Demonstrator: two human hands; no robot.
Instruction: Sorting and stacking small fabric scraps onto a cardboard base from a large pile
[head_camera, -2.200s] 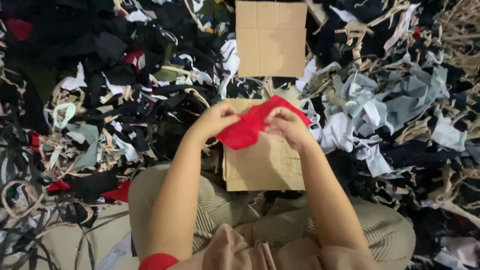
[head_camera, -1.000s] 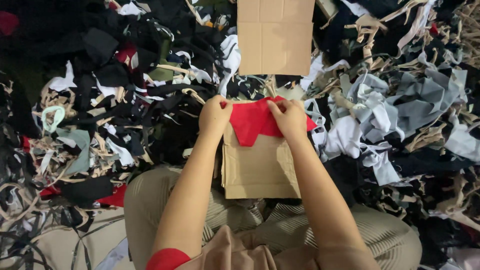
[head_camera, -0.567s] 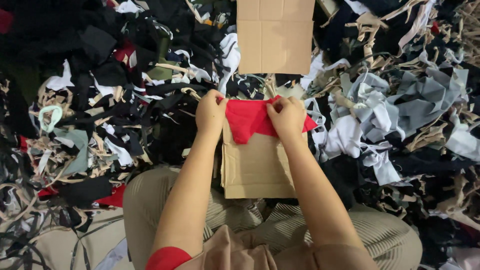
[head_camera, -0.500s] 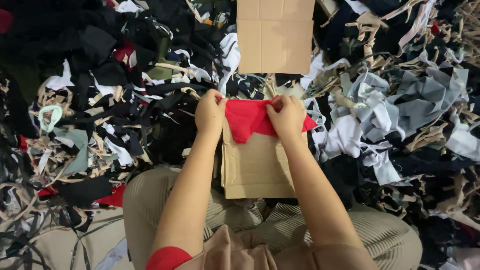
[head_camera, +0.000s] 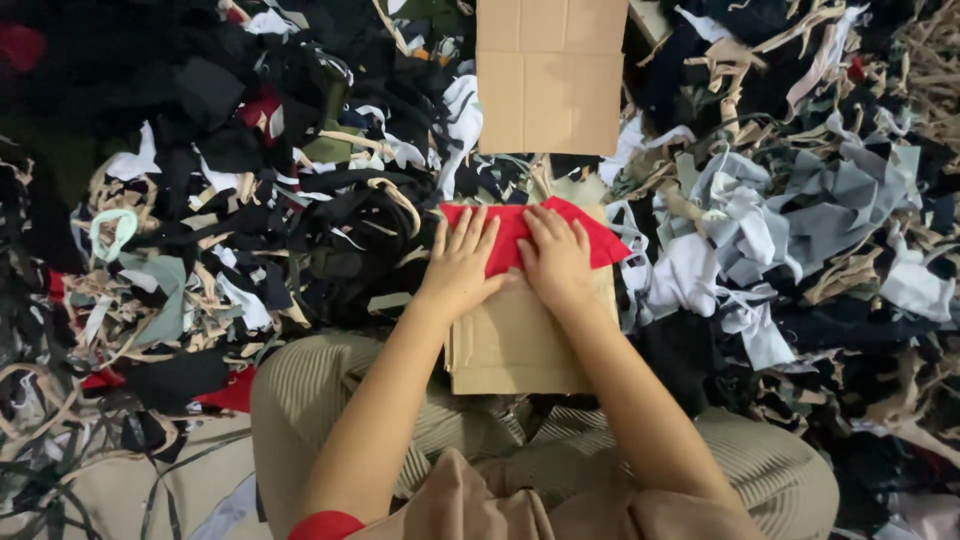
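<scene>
Now both hands lie flat on a red cloth (head_camera: 601, 240) that sits at the far end of a cardboard sheet (head_camera: 520, 350) in front of the person's lap. The left hand (head_camera: 462, 268) is spread, fingers apart, palm down on the cloth's left part and partly on the bare cardboard. The right hand (head_camera: 556, 260) presses beside it, fingers together and extended; neither hand pinches or grips anything. The cloth's right corner pokes out past the cardboard's edge toward a heap of grey and white scraps (head_camera: 760, 220). A mass of black scraps (head_camera: 300, 200) lies to the left, and a second cardboard piece (head_camera: 548, 75) rests farther off on the pile.

Judging by the open palms, the step in hand is smoothing the cloth flat against the sheet. The next move seems to call for even pressure outward from the middle so that wrinkles leave the cloth, and for care that the overhanging right corner is drawn in or kept square to the edge. Whether folds remain under the palms cannot be told, since the hands cover that part.
</scene>
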